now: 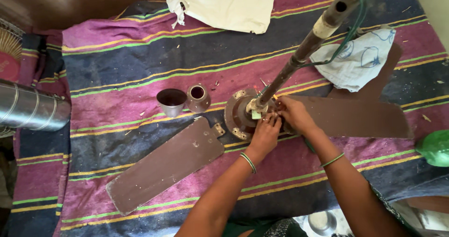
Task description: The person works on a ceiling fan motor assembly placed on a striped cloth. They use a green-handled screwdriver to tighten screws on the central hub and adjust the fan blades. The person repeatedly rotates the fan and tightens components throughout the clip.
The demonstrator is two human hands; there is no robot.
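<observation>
On the striped purple and blue blanket (140, 73), left hand (264, 135) and right hand (294, 115) pinch fingers closed at the brown ceiling-fan motor hub (238, 115), mid-blanket; beside it a detached brown blade (168, 164); beyond, two brown metal cups (184, 99); farther, a white cloth bag (229, 5).

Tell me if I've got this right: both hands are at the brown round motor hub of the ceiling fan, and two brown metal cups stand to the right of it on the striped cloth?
Not quite. In the head view the two brown metal cups stand to the left of the brown round motor hub, not the right. The rest holds: the left hand and right hand are both at the hub, on the striped cloth.
</observation>
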